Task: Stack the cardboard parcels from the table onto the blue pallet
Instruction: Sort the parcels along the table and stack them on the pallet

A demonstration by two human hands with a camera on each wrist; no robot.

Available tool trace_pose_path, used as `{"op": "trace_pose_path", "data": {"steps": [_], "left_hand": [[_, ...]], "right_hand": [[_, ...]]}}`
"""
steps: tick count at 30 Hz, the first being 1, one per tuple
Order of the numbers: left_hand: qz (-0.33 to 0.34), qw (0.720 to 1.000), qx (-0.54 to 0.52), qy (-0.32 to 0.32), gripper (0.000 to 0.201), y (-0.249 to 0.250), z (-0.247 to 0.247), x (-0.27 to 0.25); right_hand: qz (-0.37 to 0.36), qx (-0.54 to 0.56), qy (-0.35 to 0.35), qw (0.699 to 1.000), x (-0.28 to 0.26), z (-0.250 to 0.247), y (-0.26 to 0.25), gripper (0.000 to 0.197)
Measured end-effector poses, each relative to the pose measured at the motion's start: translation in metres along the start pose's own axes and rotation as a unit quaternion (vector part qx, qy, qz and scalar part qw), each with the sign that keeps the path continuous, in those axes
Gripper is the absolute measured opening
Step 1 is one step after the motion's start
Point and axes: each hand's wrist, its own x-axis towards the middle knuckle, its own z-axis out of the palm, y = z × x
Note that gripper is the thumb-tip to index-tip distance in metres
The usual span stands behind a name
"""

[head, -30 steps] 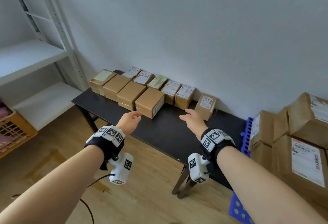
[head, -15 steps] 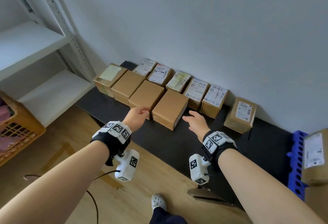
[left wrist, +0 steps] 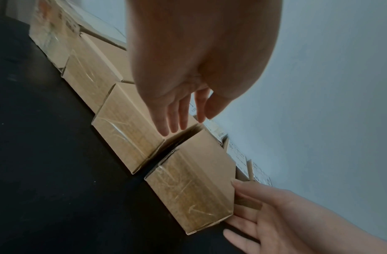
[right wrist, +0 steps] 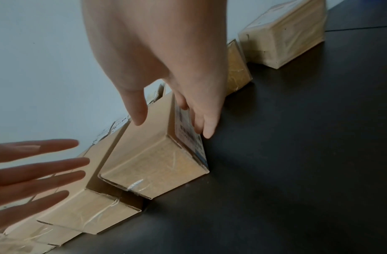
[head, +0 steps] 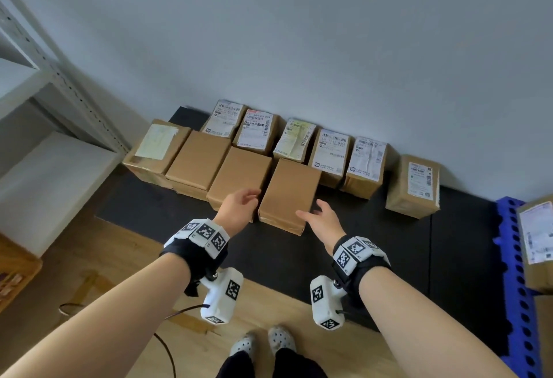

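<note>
Two rows of cardboard parcels lie on the black table (head: 374, 246). The right-most plain parcel of the front row (head: 288, 195) (left wrist: 194, 182) (right wrist: 153, 161) sits between my hands. My left hand (head: 239, 207) (left wrist: 181, 118) is open with straight fingers, hovering over the gap at that parcel's left edge. My right hand (head: 320, 216) (right wrist: 173, 125) is open too. Its fingers (right wrist: 206, 127) lie along the parcel's labelled right side and its thumb is above the top. The blue pallet (head: 508, 246) is at the right edge with a labelled parcel (head: 538, 237) on it.
Three more plain parcels (head: 239, 177) continue the front row to the left. Labelled parcels (head: 330, 153) line the wall behind, and one stands alone (head: 414, 187) further right. White metal shelving (head: 45, 168) is on the left. My feet (head: 263, 344) are on the wooden floor.
I have come closer to the table and look more steeply down. Both hands have reached forward to either side of the right-most front parcel, and the right fingers now lie against it.
</note>
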Motion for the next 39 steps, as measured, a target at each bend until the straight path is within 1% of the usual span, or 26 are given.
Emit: {"op": "trace_pose_path", "data": {"steps": [5, 11, 17, 20, 23, 27, 31, 34, 36, 39], "left_hand": [[0.016, 1.0, -0.002, -0.025, 0.035, -0.004, 0.001, 0.012], [0.025, 0.999, 0.003, -0.044, 0.037, -0.008, 0.012, 0.017], [0.013, 0.998, 0.0, -0.053, 0.041, -0.006, 0.021, 0.02], [-0.005, 0.998, -0.022, -0.059, 0.045, -0.006, 0.026, 0.022], [-0.024, 0.997, -0.05, -0.06, 0.049, -0.007, 0.032, 0.024], [-0.045, 0.995, -0.063, -0.06, 0.053, -0.01, 0.04, 0.027], [-0.057, 0.995, -0.068, -0.047, 0.053, -0.015, 0.046, 0.03], [-0.061, 0.994, -0.08, -0.036, 0.053, -0.018, 0.05, 0.031], [-0.068, 0.992, -0.099, -0.025, 0.052, -0.019, 0.051, 0.032], [-0.09, 0.983, -0.157, -0.013, 0.05, -0.022, 0.053, 0.031]], "right_hand": [[0.017, 0.025, 0.02, 0.999, 0.002, 0.017, 0.007, 0.08], [0.044, 0.031, 0.033, 0.998, 0.003, 0.022, 0.019, 0.087], [0.038, 0.041, 0.025, 0.998, 0.007, 0.018, 0.017, 0.088], [0.026, 0.039, 0.023, 0.999, 0.009, 0.012, 0.017, 0.088], [0.023, 0.044, 0.012, 0.999, 0.011, 0.005, 0.02, 0.089], [0.03, 0.07, -0.011, 0.997, 0.017, -0.007, 0.02, 0.09], [0.006, 0.087, -0.041, 0.995, 0.024, -0.014, 0.022, 0.092], [-0.016, 0.108, -0.07, 0.992, 0.027, -0.016, 0.024, 0.089], [-0.029, 0.121, -0.085, 0.989, 0.028, -0.017, 0.025, 0.085], [-0.034, 0.137, -0.095, 0.985, 0.032, -0.021, 0.027, 0.082]]}}
